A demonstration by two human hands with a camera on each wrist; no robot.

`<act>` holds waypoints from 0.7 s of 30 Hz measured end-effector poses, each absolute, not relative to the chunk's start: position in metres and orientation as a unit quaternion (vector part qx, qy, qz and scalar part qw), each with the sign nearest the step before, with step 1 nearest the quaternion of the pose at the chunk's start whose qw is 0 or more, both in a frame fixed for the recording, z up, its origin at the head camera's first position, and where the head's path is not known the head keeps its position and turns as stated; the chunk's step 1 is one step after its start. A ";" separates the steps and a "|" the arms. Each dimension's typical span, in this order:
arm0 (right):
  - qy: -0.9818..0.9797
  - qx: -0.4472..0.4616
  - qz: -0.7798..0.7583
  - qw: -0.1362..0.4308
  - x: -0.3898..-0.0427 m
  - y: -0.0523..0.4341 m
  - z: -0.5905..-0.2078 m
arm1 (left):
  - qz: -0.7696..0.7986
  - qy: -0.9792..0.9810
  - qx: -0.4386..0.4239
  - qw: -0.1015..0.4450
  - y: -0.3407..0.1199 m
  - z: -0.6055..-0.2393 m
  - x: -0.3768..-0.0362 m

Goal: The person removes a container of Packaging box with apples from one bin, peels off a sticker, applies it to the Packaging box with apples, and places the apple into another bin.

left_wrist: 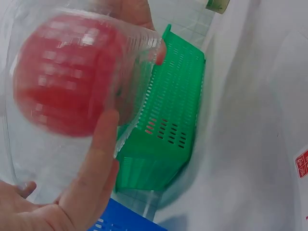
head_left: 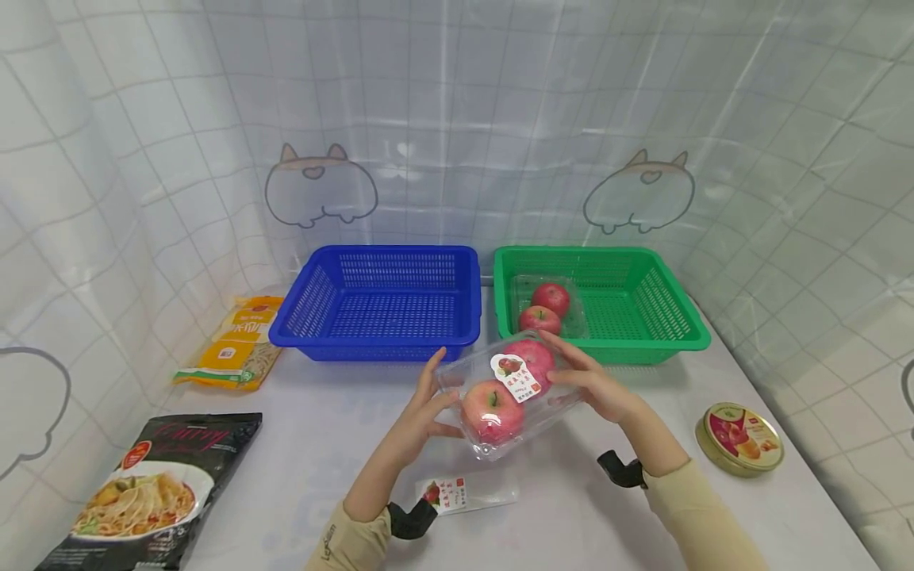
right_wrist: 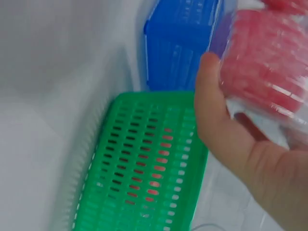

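Observation:
A clear plastic box of apples [head_left: 510, 396] is held tilted above the table in front of the baskets. Inside are two red apples, one nearer the left [head_left: 493, 416] and one farther right [head_left: 537, 363], with a white printed label across the box. My left hand [head_left: 421, 416] grips its left end, thumb and fingers spread round the side. At the opposite end, my right hand [head_left: 596, 385] grips with thumb and fingers round the edge. The left wrist view shows one apple [left_wrist: 67, 77] through the plastic. Fingertips beneath the box are partly hidden.
A green basket [head_left: 607, 345] holds another clear box with two apples [head_left: 541, 319]. Beside it stands a blue basket [head_left: 378, 349]. Left lie a yellow bag [head_left: 239, 341] and a black noodle packet [head_left: 150, 492]; right, a round tin [head_left: 739, 440]. A labelled clear packet [head_left: 467, 493] lies in front.

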State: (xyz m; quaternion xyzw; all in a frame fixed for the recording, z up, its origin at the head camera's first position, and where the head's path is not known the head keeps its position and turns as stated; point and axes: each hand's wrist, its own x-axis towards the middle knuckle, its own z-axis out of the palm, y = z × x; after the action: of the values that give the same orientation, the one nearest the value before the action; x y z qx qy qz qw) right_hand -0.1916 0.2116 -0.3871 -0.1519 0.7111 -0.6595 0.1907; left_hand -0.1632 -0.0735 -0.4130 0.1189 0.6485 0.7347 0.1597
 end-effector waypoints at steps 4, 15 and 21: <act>0.690 -0.172 -0.666 0.228 -0.200 0.218 -0.383 | 0.743 0.630 0.135 0.184 -0.076 -0.411 -0.163; 0.685 -0.223 -0.634 0.281 -0.213 0.222 -0.379 | 0.715 0.636 0.166 0.241 -0.078 -0.413 -0.161; 0.681 -0.211 -0.650 0.263 -0.219 0.219 -0.375 | 0.728 0.619 0.175 0.237 -0.077 -0.415 -0.162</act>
State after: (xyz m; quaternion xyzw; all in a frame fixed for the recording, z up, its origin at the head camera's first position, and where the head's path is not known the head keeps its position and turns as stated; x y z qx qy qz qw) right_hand -0.2188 0.2187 -0.3754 -0.2111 0.6811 -0.6498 0.2632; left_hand -0.1622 -0.0767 -0.4151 0.1747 0.6193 0.7278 0.2370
